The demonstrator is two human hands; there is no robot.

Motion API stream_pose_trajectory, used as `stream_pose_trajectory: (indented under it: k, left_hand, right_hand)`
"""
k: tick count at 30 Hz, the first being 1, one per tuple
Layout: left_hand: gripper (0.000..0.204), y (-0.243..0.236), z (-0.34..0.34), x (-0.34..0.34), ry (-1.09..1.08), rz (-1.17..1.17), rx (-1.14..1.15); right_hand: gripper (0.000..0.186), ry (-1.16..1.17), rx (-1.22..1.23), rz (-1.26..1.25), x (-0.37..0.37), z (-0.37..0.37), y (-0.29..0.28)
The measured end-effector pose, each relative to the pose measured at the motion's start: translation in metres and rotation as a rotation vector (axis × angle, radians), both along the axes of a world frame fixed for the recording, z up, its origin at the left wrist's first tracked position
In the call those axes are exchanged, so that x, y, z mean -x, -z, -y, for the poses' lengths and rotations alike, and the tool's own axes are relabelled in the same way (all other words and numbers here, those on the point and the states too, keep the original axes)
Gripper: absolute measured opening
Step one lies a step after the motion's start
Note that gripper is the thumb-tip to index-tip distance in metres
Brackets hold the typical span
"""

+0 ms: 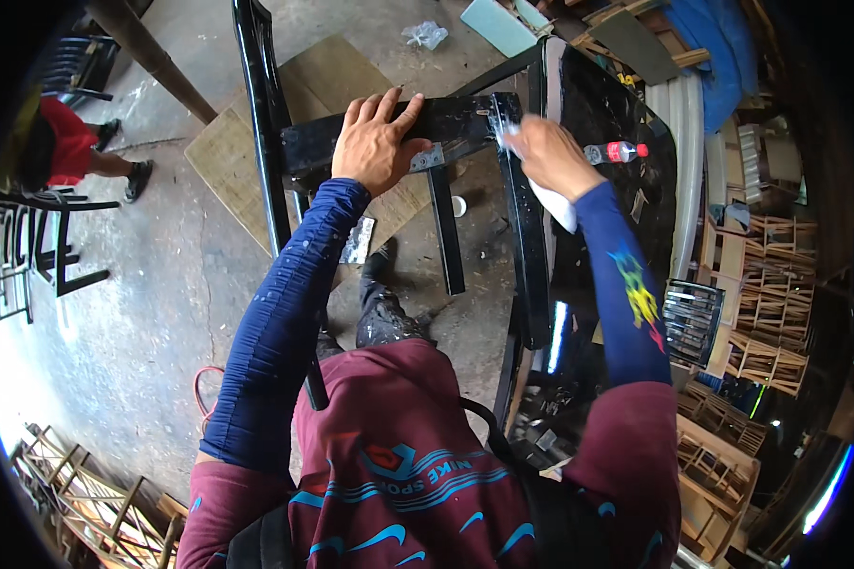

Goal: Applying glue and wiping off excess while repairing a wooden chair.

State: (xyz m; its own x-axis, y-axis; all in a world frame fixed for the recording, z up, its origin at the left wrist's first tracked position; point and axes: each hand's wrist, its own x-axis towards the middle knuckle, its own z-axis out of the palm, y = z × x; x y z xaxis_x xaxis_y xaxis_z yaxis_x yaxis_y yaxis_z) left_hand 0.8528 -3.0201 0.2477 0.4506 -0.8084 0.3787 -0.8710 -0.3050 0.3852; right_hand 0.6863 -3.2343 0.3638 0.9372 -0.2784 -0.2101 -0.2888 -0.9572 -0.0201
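Note:
My left hand lies across the black crosspiece of a black-painted wooden furniture frame, fingers spread and pressing on it. A small metal plate shows beside its thumb. My right hand is closed on a white cloth, at the joint where the crosspiece meets a black leg. Part of the cloth hangs below my palm; its upper end, near my fingertips, is smeared by motion. Another black upright of the frame stands left of my left hand.
A bottle with a red cap lies on a dark surface at right. Cardboard covers some floor beneath the frame. A person in red shorts stands at far left, near black chairs. Wooden frames are stacked at right.

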Motion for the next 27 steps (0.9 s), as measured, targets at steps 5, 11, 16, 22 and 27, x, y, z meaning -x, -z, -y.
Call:
stream_pose_trajectory:
  k: [5,11,16,22,27]
  left_hand:
    - [0.066,-0.008,0.007,0.003,0.027,-0.008,-0.035]
    - [0.066,-0.006,0.008,0.001,0.026,-0.004,-0.054]
    - [0.063,-0.007,0.010,0.002,0.048,-0.017,-0.002]
    - [0.068,-0.005,-0.010,-0.026,0.135,-0.420,0.209]
    - [0.067,-0.038,-0.037,-0.027,0.140,-0.204,-0.028]
  right_hand:
    - [0.024,0.173,-0.125,0.280,-0.004,0.019,-0.017]
    - [0.029,0.098,-0.033,0.525,-0.044,0.025,0.012]
    - [0.024,0.369,0.069,0.569,-0.008,0.020,0.018]
    - [0.014,0.235,-0.600,0.302,0.020,-0.126,0.035]
    - [0.015,1.259,-1.639,1.578,0.016,-0.124,0.136]
